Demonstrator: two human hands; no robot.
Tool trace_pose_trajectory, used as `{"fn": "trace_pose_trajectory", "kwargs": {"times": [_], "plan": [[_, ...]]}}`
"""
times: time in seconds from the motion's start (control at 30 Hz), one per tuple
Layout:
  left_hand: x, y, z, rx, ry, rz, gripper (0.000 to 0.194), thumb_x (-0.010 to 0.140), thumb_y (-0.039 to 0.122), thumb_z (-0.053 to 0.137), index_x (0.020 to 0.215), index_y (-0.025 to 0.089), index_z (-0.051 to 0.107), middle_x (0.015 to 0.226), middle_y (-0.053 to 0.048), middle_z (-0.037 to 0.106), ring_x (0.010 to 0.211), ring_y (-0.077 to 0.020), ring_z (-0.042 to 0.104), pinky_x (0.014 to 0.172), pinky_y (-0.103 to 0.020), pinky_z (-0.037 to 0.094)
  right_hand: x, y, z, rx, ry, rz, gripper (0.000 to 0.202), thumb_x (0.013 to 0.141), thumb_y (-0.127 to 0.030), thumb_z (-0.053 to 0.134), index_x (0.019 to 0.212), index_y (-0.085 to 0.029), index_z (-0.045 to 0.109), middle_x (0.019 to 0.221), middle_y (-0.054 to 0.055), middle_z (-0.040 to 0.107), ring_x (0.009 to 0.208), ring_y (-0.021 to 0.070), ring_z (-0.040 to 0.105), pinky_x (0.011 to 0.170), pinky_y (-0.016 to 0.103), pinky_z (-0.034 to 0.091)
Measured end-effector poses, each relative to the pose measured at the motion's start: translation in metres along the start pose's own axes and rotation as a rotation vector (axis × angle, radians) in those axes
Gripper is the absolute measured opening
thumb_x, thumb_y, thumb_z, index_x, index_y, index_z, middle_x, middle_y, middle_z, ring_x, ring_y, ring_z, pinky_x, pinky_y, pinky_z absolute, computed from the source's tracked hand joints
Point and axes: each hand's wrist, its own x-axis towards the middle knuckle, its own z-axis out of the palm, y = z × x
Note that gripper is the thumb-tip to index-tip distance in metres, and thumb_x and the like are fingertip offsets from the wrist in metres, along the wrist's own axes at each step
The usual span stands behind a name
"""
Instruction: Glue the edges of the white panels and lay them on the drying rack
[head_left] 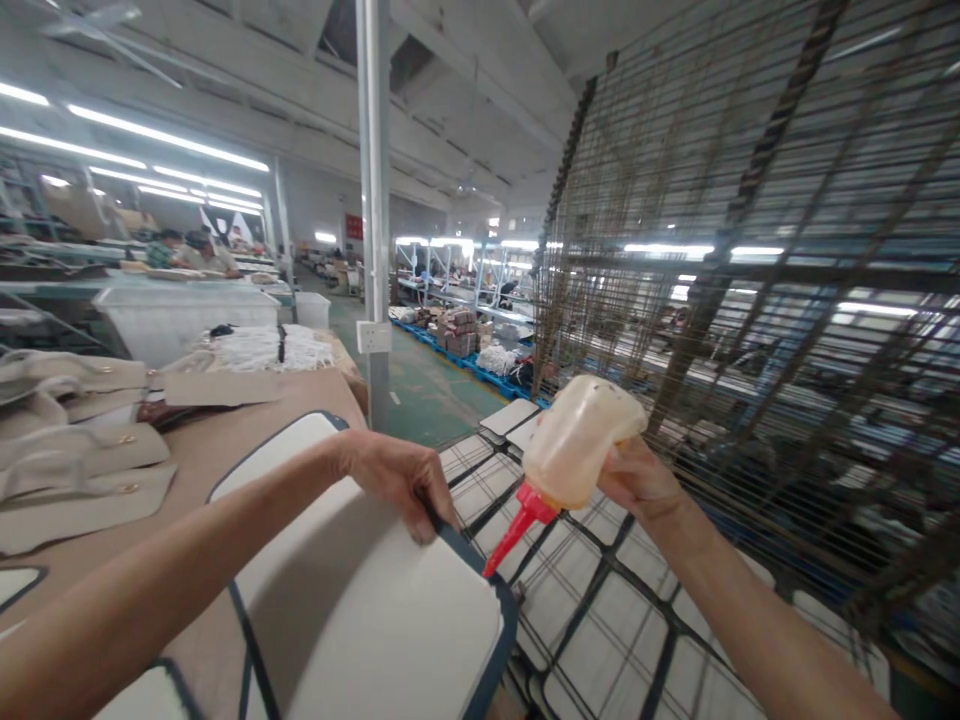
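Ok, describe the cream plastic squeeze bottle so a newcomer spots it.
From the tall wire rack filling the right side, look to its lower left. There the right hand holds a cloudy cream plastic bottle, tipped downward. Unlike the white dark-edged panels below, it ends in a bright red pointed nozzle.

My left forearm point(202, 550) is reaching in from the near left toward the middle, my left wrist point(341, 452) bending so that my left hand point(397, 480) is angling down to the right, back of the hand up, fingers closing in a pinch. My right forearm point(750, 610) is slanting up from the near right toward the far left, and my right hand point(637, 470) is curling its fingers in a grip, sitting slightly higher than my left and well apart from it.
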Motion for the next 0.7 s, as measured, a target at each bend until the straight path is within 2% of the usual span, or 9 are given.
{"fn": "trace_pose_trajectory", "kwargs": {"times": [0.13, 0.23, 0.47, 0.7], "plan": [[0.003, 0.001, 0.001, -0.006, 0.017, -0.013, 0.050, 0.073, 0.046, 0.070, 0.107, 0.010, 0.073, 0.093, -0.007, 0.074, 0.085, -0.0216, 0.066, 0.080, -0.023, 0.051, -0.001, 0.003, -0.006, 0.037, -0.002, 0.011, 0.073, 0.045, -0.043, 0.089, 0.111, -0.029, 0.064, 0.097, 0.003, 0.073, 0.088, 0.0255, 0.068, 0.083, 0.040, 0.055], [0.006, 0.002, 0.001, -0.006, 0.033, -0.027, 0.052, 0.071, 0.047, 0.071, 0.106, 0.010, 0.073, 0.093, -0.008, 0.075, 0.085, -0.0222, 0.066, 0.081, -0.024, 0.051, -0.002, 0.004, -0.009, 0.052, -0.011, 0.004, 0.074, 0.044, -0.043, 0.089, 0.112, -0.029, 0.064, 0.092, 0.002, 0.074, 0.084, 0.0239, 0.069, 0.080, 0.037, 0.055], [0.011, 0.006, 0.003, 0.006, 0.026, -0.051, 0.053, 0.071, 0.050, 0.070, 0.106, 0.010, 0.074, 0.094, -0.009, 0.074, 0.087, -0.0228, 0.066, 0.079, -0.024, 0.051, -0.006, 0.002, -0.015, 0.008, -0.022, -0.022, 0.080, 0.045, -0.048, 0.088, 0.118, -0.029, 0.060, 0.088, 0.004, 0.073, 0.088, 0.0290, 0.068, 0.089, 0.047, 0.051], [0.011, 0.013, 0.006, -0.009, 0.044, -0.030, 0.048, 0.071, 0.045, 0.072, 0.101, 0.009, 0.075, 0.088, -0.007, 0.075, 0.078, -0.0197, 0.065, 0.075, -0.022, 0.052, -0.008, -0.001, -0.017, 0.032, -0.015, -0.013, 0.080, 0.042, -0.045, 0.089, 0.115, -0.030, 0.062, 0.088, 0.002, 0.073, 0.081, 0.0256, 0.069, 0.079, 0.041, 0.056]]}}
